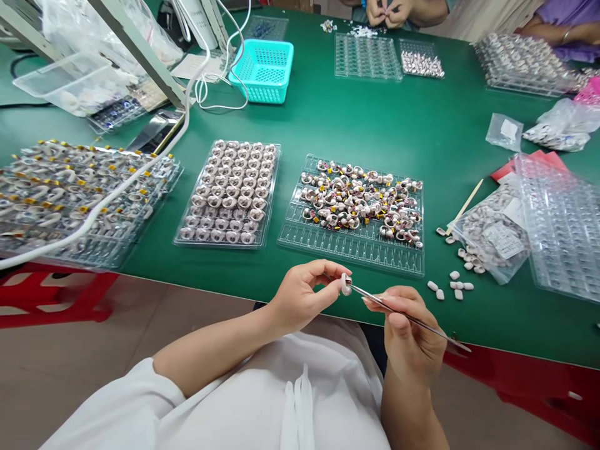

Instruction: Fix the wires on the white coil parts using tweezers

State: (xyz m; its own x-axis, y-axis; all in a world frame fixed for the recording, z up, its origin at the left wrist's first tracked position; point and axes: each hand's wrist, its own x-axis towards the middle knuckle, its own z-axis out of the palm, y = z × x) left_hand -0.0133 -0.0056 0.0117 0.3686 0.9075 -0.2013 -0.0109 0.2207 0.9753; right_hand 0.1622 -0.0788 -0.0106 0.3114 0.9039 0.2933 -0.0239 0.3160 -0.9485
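My left hand pinches a small pale earbud housing between thumb and fingertips, just over the table's front edge. A dark opening in the housing faces right. My right hand grips slim metal tweezers like a pen. Their tip meets the housing's opening; how far in it reaches is hidden. Beyond my hands lies a clear tray piled with pale housings that carry yellow and dark parts. To its left, another tray holds pale housings in neat rows.
Loose pale pieces, a wooden stick and a filled plastic bag lie at right, beside empty clear trays. Stacked full trays and a white cable occupy the left. A turquoise basket stands behind. Another person's hands work opposite.
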